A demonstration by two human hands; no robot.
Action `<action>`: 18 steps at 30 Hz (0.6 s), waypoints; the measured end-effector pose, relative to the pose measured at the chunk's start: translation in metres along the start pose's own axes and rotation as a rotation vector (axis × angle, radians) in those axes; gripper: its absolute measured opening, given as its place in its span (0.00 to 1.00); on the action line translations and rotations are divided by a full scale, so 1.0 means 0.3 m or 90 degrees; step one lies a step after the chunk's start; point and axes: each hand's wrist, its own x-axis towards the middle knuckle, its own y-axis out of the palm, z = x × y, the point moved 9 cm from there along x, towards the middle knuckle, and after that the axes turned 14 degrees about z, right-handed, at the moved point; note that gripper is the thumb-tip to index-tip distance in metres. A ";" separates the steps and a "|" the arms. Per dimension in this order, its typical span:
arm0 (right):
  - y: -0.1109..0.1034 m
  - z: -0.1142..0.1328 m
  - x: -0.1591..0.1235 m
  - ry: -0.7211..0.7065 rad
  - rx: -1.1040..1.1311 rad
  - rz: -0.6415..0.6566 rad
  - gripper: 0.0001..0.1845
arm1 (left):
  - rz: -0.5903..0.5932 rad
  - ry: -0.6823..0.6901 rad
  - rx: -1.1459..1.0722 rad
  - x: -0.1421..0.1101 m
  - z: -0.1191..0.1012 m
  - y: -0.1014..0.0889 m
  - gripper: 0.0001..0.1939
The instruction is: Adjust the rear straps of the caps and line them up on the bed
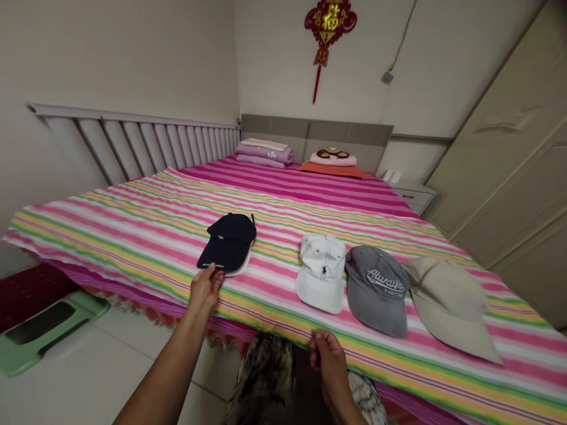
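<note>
My left hand (208, 288) pinches the front of a navy cap's brim, thumb on top. The navy cap (230, 236) lies on the striped bedspread with its brim toward me, and a pale brim edge (243, 264) peeks out beneath it. By the bed's front edge, my right hand (326, 351) is closed with fingers curled; whether it grips anything is hidden. Beyond it lie a white cap (322, 271) with a small dark emblem, a grey cap (378, 289) lettered "Always", and a beige cap (452, 301), side by side, brims toward me.
The striped bedspread (146, 236) covers the bed. Folded purple bedding (264, 154) and a pink bundle (333, 159) lie by the headboard (283, 133). A green stool (48, 336) stands on the floor at left; a white nightstand (411, 195) stands at back right.
</note>
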 end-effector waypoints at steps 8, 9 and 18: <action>0.049 0.000 -0.016 0.025 -0.006 0.076 0.16 | 0.146 0.001 -0.115 -0.052 -0.007 0.153 0.06; 0.069 0.011 -0.014 0.029 -0.007 0.101 0.16 | 0.177 -0.007 -0.125 -0.077 0.010 0.171 0.06; 0.318 0.420 0.042 -0.105 0.143 0.369 0.30 | 0.403 -0.261 -0.108 -0.426 0.368 0.221 0.19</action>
